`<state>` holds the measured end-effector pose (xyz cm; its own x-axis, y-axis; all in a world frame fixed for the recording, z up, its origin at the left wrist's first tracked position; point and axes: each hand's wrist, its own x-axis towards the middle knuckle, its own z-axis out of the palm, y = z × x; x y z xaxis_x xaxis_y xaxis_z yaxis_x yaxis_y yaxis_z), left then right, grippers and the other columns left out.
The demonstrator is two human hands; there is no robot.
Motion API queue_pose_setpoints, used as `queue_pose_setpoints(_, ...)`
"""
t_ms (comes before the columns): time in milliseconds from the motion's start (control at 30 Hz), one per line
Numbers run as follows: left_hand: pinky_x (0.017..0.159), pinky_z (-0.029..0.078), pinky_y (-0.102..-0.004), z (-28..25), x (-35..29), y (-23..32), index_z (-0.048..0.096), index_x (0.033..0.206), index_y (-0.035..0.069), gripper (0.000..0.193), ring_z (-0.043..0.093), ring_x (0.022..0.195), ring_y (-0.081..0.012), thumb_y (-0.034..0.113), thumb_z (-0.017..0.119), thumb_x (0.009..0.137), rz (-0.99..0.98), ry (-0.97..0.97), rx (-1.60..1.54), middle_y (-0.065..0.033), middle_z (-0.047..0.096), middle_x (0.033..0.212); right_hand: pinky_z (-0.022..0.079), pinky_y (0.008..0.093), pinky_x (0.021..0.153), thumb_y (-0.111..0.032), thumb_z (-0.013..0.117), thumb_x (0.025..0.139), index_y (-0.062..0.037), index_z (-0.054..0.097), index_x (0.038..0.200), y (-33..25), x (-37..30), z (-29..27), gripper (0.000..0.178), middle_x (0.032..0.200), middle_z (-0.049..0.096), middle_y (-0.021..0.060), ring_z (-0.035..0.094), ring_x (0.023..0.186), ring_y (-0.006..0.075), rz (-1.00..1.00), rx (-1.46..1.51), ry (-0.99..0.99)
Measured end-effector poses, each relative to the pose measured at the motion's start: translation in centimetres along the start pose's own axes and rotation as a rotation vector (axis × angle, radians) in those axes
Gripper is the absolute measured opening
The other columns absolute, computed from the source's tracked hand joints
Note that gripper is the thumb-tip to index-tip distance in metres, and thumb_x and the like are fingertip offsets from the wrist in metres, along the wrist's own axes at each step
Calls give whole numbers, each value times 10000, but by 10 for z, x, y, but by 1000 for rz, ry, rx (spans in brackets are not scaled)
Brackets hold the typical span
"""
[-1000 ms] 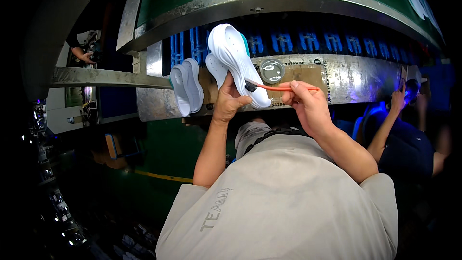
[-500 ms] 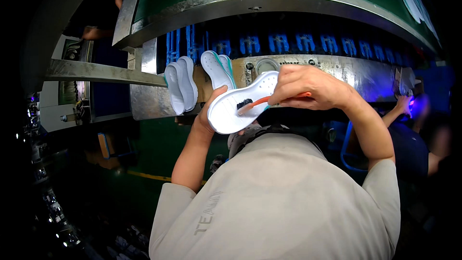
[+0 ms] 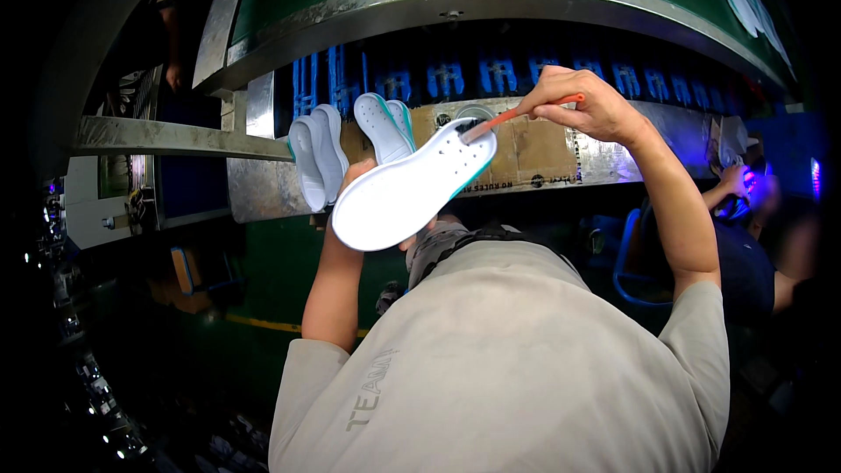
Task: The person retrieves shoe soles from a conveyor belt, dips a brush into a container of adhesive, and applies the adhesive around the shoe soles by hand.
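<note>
Your left hand (image 3: pixel 352 177) cups a white shoe sole (image 3: pixel 412 186) from behind, fingers closed on its edge and mostly hidden by it, while your right hand (image 3: pixel 589 107) pinches the orange handle of a small brush (image 3: pixel 517 114) between closed fingertips. The sole is the landmark: it hangs in front of your chest, its flat white face towards you, its long axis running from the rounded end at lower left up to the narrower end at upper right, where a thin teal edge shows. The brush lies along nearly the same slant, its dark head touching the sole's upper right end and its handle rising away to your right hand, which sits up and to the right of the sole, near but clear of it. Your left hand is the nearer of the two, in contact at the sole's left edge.

Behind the sole, on the metal worktop (image 3: pixel 631 144), a brown cardboard sheet (image 3: pixel 539 147) lies just to the right of its tip. To the upper left of the sole more white soles (image 3: pixel 317 158) stand on edge, and one teal-edged pair (image 3: pixel 385 127) leans just above it. A small round tin (image 3: pixel 477 114) sits just behind the brush head. Far right of the sole, another person's hand (image 3: pixel 729 180) works in blue light.
</note>
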<state>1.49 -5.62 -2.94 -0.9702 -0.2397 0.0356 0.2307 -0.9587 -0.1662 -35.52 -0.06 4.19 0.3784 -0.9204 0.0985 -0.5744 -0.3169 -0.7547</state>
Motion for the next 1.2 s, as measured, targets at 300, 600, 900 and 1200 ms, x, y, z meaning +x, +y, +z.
queue_pose_setpoints(300,850,616,-373,-6,-20,11,485,1470,-125,811,752,1000,-297,515,531,972,152,547,828,-255,704,1229,531,326,837,-153,657,1011,-10,777,1095,-16,-21,35,205,901,752,84,691,880,184,317,162,229)
queue_pose_setpoints(600,864,621,-400,-8,-11,10,451,1492,-117,821,742,1040,-310,530,516,991,156,467,917,-246,687,1267,526,292,909,-175,597,1048,28,754,1145,-9,-51,39,275,941,752,78,688,914,134,317,680,567)
queue_pose_setpoints(900,720,645,-383,126,108,130,428,1501,-119,818,730,931,-348,567,439,1056,128,-313,1074,-398,599,1280,511,303,870,-172,570,1076,47,698,1198,9,-128,93,281,981,710,73,651,931,146,287,950,1105)
queue_pose_setpoints(1200,1064,502,-578,167,253,276,474,1467,-78,841,504,1374,-481,566,631,948,883,837,2022,-365,487,1485,501,272,847,-160,579,1072,49,702,1200,3,-128,140,274,950,696,69,624,885,127,458,988,1251)
